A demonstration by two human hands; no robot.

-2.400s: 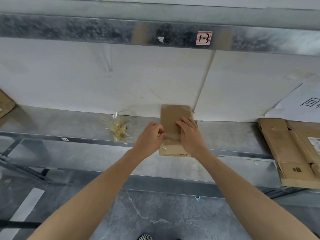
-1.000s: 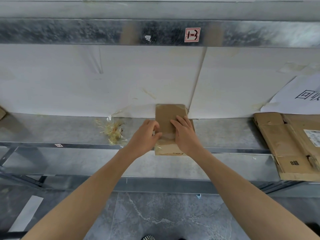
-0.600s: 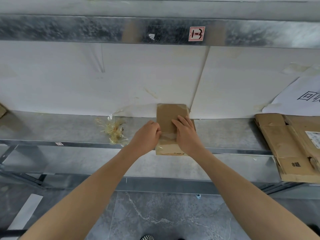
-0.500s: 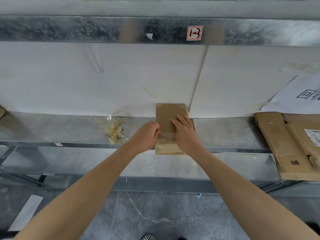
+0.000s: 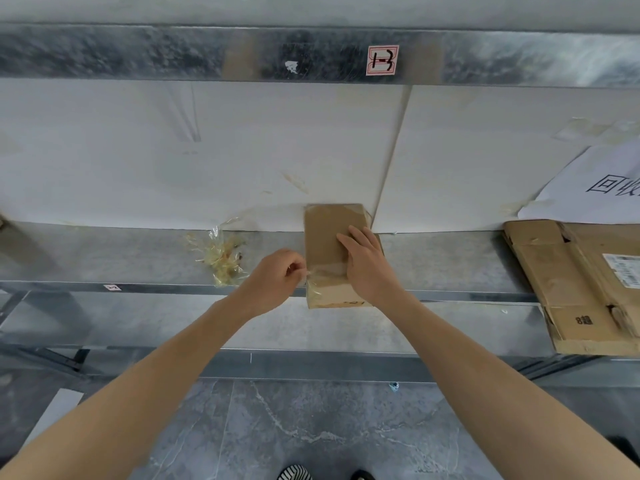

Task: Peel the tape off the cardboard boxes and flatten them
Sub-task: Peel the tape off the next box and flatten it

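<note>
A small brown cardboard box (image 5: 325,233) lies on the metal shelf (image 5: 121,258), its near end over the shelf's front edge. My right hand (image 5: 367,265) lies flat on its top with straight fingers, pressing it down. My left hand (image 5: 277,280) is just left of the box and pinches the end of a clear tape strip (image 5: 323,271) that stretches across the box's near part. More clear tape covers the box's near left corner.
A crumpled wad of peeled clear tape (image 5: 221,259) lies on the shelf to the left. Flattened cardboard (image 5: 575,285) is stacked at the right, over the shelf's edge. A white panel backs the shelf, with a printed paper sheet (image 5: 595,188) at right. Grey floor below.
My left hand has drawn away to the left from the box, pulling a strip of clear tape loose. My right hand has stayed flat on the box.
</note>
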